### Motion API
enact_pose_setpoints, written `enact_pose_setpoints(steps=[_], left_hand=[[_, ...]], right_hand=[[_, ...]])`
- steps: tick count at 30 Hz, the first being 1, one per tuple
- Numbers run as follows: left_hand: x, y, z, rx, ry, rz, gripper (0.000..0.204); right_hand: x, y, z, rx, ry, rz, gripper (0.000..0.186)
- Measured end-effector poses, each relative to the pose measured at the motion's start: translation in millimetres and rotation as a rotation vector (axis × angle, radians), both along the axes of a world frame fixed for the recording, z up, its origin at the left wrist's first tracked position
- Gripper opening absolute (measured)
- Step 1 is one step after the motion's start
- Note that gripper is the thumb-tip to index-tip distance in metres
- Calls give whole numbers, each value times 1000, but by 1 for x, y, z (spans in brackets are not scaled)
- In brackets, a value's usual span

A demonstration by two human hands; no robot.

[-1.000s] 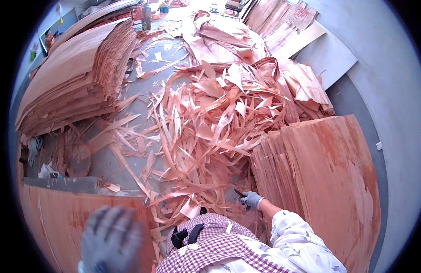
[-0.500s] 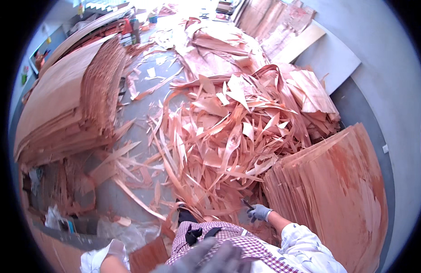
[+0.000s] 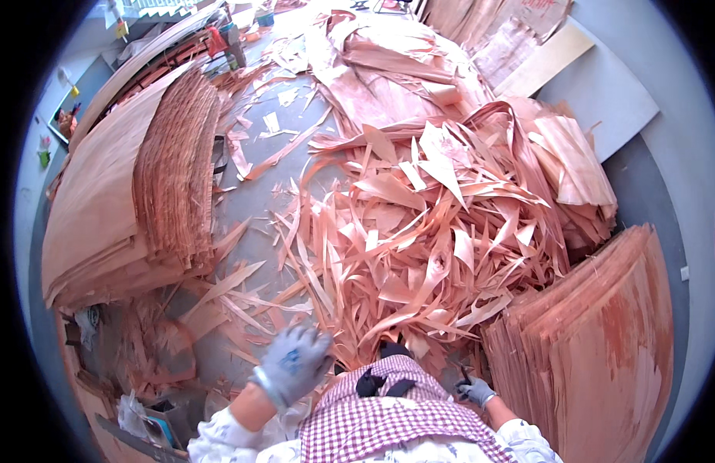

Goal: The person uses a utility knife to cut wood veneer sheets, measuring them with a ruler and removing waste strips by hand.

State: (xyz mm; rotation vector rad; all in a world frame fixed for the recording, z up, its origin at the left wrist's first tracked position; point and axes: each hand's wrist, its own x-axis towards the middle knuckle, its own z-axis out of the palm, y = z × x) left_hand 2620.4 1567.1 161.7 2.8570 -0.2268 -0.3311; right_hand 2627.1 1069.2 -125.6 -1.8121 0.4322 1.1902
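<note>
My left hand (image 3: 292, 363), in a grey-blue glove, hovers with fingers spread over the near edge of a big heap of thin reddish veneer strips (image 3: 427, 224). It holds nothing. My right hand (image 3: 475, 390), also gloved, is low beside my checked apron. It is closed around a small dark tool whose tip points up toward the strips. The hand sits just left of a stack of flat veneer sheets (image 3: 597, 347).
A tall stack of veneer sheets (image 3: 133, 193) lies at the left, with grey floor (image 3: 257, 201) and loose scraps between it and the heap. More veneer piles (image 3: 388, 62) and a pale board (image 3: 543, 62) lie at the back. Clutter and bags (image 3: 141, 417) sit bottom left.
My left hand has moved from close to the camera at the lower left out toward the near edge of the strip heap. The right hand stays by the right stack. The view has shifted.
</note>
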Motion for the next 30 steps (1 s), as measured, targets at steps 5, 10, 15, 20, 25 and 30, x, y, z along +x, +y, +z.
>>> enact_pose_setpoints(steps=[5, 10, 15, 20, 25, 30], left_hand=[[68, -10, -9, -156, 97, -17, 39], [109, 6, -14, -128, 128, 112, 41], [171, 35, -33, -237, 162, 114, 41], [249, 100, -69, -382, 108, 23, 41], [331, 201, -89, -388, 204, -11, 37], [406, 283, -77, -216, 459, -44, 36]], right_hand=[[70, -8, 21, -199, 32, 147, 15], [197, 19, 16, -151, -63, -53, 14], [308, 75, -1, 18, -146, -55, 18], [359, 154, -7, 129, -110, -67, 20], [388, 251, 26, -28, -58, 109, 23], [466, 305, 1, -31, -49, 104, 24]])
